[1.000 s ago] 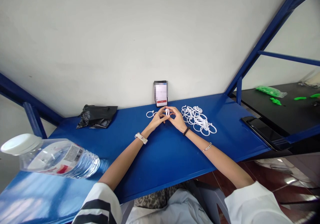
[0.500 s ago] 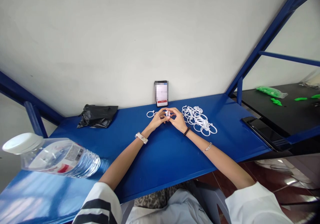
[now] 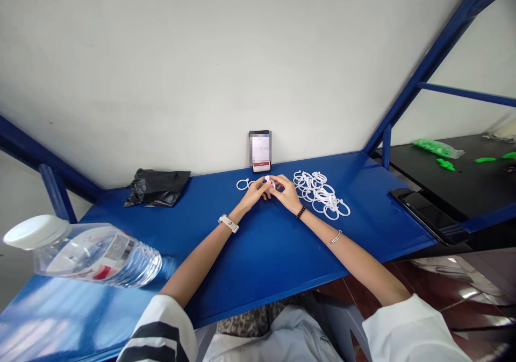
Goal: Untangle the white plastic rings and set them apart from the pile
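Note:
Both hands meet above the blue table (image 3: 262,260), in front of the propped phone. My left hand (image 3: 253,193) is closed, its thumb and fingers on a small white plastic ring (image 3: 273,183). My right hand (image 3: 287,192) pinches the same ring from the other side. Fingers cover much of the ring. Just beyond my left hand lies another white ring (image 3: 242,184), partly hidden by the fingers. To the right of my right hand spreads a loose pile of several white rings (image 3: 322,194), each with a small knob-like joint.
A phone (image 3: 260,151) leans upright against the wall. At the left stand a clear plastic bottle (image 3: 97,254) and a crumpled black plastic bag (image 3: 157,187). A dark phone (image 3: 421,214) lies at the right edge. Beyond the blue frame, green pieces (image 3: 437,148) rest on a black table.
The ring between my fingers has turned, so its curve now shows more. My fingers have shifted slightly around it. Everything else stays in place.

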### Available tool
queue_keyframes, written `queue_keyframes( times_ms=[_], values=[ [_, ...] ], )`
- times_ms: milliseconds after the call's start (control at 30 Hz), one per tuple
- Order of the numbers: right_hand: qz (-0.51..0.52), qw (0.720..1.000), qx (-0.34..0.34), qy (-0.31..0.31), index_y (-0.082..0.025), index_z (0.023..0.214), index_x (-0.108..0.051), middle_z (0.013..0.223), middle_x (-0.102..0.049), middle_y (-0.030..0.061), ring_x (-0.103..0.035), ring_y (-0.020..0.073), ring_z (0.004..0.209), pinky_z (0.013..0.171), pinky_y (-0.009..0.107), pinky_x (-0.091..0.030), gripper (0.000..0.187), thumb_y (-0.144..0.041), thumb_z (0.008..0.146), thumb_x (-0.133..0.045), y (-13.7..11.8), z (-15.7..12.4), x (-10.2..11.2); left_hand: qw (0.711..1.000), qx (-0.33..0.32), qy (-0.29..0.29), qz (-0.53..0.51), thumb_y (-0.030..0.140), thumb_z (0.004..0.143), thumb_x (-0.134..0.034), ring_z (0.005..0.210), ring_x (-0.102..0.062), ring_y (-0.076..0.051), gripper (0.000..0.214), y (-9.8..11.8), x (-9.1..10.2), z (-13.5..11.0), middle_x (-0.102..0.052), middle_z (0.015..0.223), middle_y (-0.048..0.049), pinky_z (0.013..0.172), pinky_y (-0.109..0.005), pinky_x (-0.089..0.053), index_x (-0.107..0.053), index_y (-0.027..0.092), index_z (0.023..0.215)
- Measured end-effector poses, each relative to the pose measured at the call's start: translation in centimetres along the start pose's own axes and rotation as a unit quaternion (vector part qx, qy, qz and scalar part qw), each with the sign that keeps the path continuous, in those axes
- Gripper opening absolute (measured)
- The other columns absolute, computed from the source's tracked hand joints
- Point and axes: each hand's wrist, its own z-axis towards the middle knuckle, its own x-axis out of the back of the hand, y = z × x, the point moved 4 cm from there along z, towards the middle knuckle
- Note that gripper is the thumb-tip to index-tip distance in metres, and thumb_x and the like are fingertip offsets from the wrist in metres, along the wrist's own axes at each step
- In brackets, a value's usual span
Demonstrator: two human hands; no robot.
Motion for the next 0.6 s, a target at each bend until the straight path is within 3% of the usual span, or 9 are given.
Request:
queue_keyframes(
  times_ms=[200,300,467,600],
  values=[
    [0.033,0.999,-0.024,-0.026,-0.021,0.11,-0.066,0.102,-0.067,0.0077,-0.062,0.0186,0.079,0.072,0.033,-0.05,0.035,-0.045,0.087,-0.055,0.27,-0.07,-0.32,0.999,0.015,0.031,-0.032,0.061,0.082,-0.053,0.049,-0.056,-0.01,0.046,0.1,0.08,-0.13,-0.058,0.06,0.0013,0.047,-0.021,-0.041,-0.052,0.017,0.091],
    [0.055,0.997,-0.043,-0.04,-0.021,0.108,-0.064,0.095,-0.068,0.0055,-0.061,0.0175,0.076,0.07,0.031,-0.049,0.036,-0.05,0.089,-0.052,0.38,-0.17,-0.52,0.998,0.016,0.051,-0.038,0.063,0.081,-0.054,0.045,-0.05,-0.009,0.045,0.06,0.26,-0.17,-0.051,0.055,0.0047,0.043,-0.02,-0.036,-0.047,0.018,0.081],
    [0.066,0.995,-0.048,-0.059,-0.021,0.096,-0.061,0.076,-0.063,0.0009,-0.058,0.0155,0.069,0.066,0.028,-0.045,0.038,-0.053,0.092,-0.042,0.26,-0.32,-0.55,1.0,0.017,0.012,-0.007,0.064,0.082,-0.05,0.044,-0.045,-0.008,0.054,-0.25,0.13,-0.01,-0.042,0.05,0.0036,0.045,-0.022,-0.033,-0.04,0.018,0.057],
    [0.053,0.995,-0.055,-0.065,-0.022,0.095,-0.059,0.069,-0.058,-0.0016,-0.053,0.0143,0.062,0.062,0.028,-0.043,0.039,-0.055,0.093,-0.038,0.65,-0.35,-0.59,1.0,0.009,0.005,-0.012,0.061,0.082,-0.052,0.045,-0.044,-0.008,0.054,-0.39,0.18,0.13,-0.039,0.049,0.0036,0.046,-0.023,-0.033,-0.037,0.018,0.053]
  ],
)
